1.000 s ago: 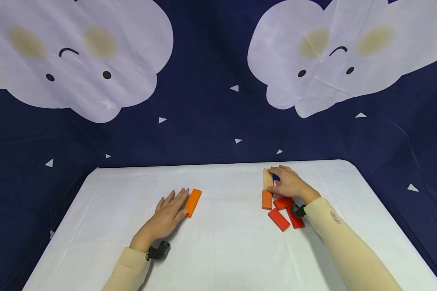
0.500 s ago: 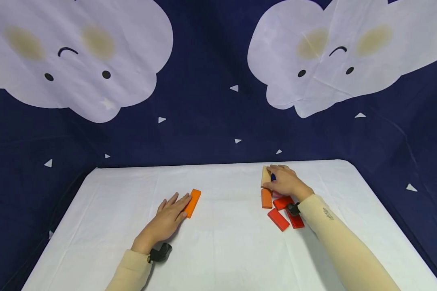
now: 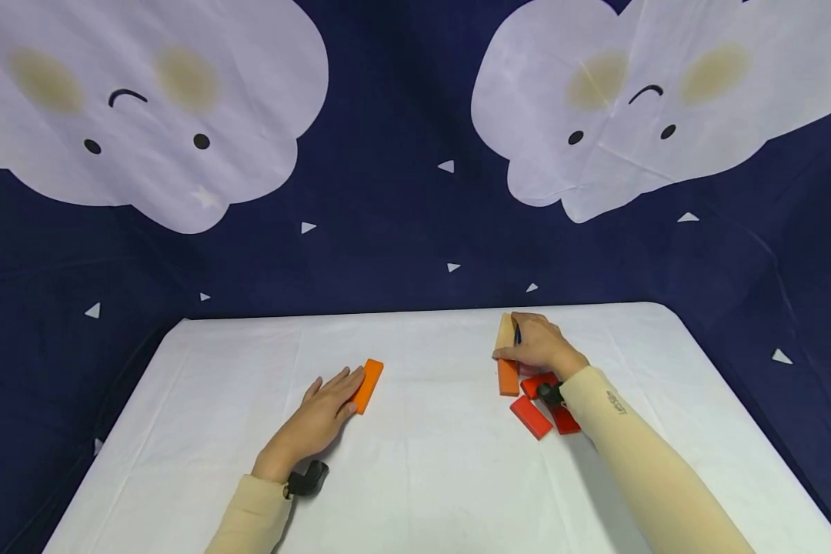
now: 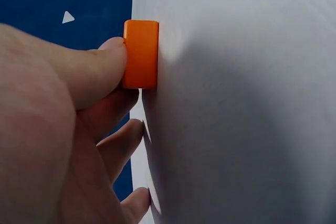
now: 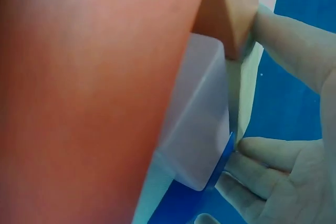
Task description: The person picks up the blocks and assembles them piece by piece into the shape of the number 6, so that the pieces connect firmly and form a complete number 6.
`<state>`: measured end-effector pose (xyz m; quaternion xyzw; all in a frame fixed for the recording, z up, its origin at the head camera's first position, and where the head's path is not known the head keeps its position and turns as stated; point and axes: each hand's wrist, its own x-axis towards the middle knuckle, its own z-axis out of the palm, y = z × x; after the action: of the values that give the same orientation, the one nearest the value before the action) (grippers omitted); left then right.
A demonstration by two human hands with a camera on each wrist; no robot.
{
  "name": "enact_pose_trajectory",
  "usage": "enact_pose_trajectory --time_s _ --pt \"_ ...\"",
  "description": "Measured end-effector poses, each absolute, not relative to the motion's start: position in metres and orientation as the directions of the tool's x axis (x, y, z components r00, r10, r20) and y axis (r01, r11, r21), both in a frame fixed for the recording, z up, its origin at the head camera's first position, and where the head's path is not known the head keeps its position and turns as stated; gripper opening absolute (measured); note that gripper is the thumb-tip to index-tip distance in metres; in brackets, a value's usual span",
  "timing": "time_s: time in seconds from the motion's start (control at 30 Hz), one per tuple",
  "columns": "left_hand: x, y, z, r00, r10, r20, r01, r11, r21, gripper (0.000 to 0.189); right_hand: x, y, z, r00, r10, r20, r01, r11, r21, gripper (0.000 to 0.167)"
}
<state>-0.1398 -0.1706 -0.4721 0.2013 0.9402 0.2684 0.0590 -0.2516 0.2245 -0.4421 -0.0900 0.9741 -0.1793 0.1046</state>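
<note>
My left hand (image 3: 313, 419) lies with fingers extended against the left side of an orange block (image 3: 368, 386); its thumb (image 4: 113, 61) touches the near end of that block. At right, my right hand (image 3: 543, 344) holds a beige block (image 3: 503, 332) with the thumb at its near end and fingers at its far end. A darker orange block (image 3: 508, 378) lies end-on just below the thumb. Under the palm sit a dark blue block (image 3: 517, 335) and a pinkish block (image 5: 202, 114), partly hidden in the head view.
Three red blocks (image 3: 531, 417) lie loose near the right wrist, two partly hidden by the wrist camera (image 3: 550, 393). A white cloth covers the table (image 3: 443, 462). Behind its far edge hangs a navy cloth (image 3: 388, 261) with cloud prints.
My right hand has shifted left, and the beige block has moved slightly away and tilted. My left fingers have slid a little onto the orange block's side.
</note>
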Motion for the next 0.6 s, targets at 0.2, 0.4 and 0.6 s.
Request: enact_pose_trajectory --time_s 0.2,0.4,0.6 --pt "-0.1409 -0.1721 -0.4731 -0.917 0.398 -0.003 0.329 0.762 0.557 0.055 -0.2551 0.224 -0.4436 -0.967 -0.204 -0.152 -0.131 0.912 -0.388 0.094" --pt "-0.1405 -0.1729 -0.4737 -0.915 0.404 0.001 0.336 0.758 0.559 0.055 -0.2552 0.2232 -0.4425 -0.978 -0.162 -0.131 -0.096 0.907 -0.409 0.095" --pt "-0.1413 -0.1739 -0.4734 -0.91 0.414 0.007 0.346 0.752 0.561 0.055 -0.255 0.2243 -0.4429 -0.986 -0.147 -0.08 -0.099 0.898 -0.43 0.095"
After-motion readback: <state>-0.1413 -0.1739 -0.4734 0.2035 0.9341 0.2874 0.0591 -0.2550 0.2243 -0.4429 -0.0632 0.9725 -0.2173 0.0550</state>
